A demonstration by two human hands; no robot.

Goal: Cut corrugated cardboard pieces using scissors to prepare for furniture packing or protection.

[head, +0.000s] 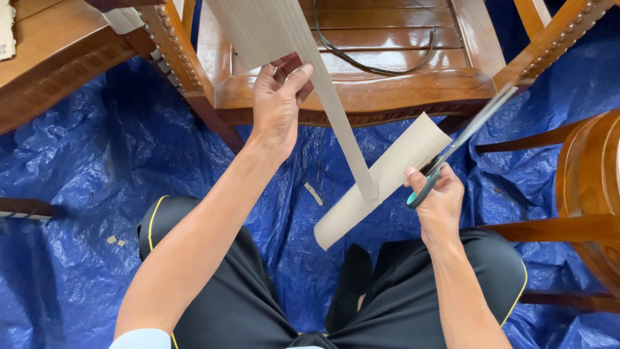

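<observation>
Holding a long beige sheet [271, 29] up at upper centre, the left hand [278, 97] has its grip clamped on it; the right hand [439, 203], grip closed around scissors [462, 139], also pinches a cut strip [387, 178] at centre; trimming seems underway; cutting further would call for lining the blades up on the sheet's edge.

Matt beige card strip [336, 110], faintly ribbed; shiny metal scissors [462, 139] with plastic handles; glossy varnished wooden chair [413, 87]; crinkled blue plastic tarpaulin [84, 213].

Open room lies over the blue tarp [84, 213] at left and between the knees. Ahead, the wooden chair [361, 90] blocks passage; another chair [591, 187] crowds the right, and the hanging strip [336, 110] crosses the middle.
</observation>
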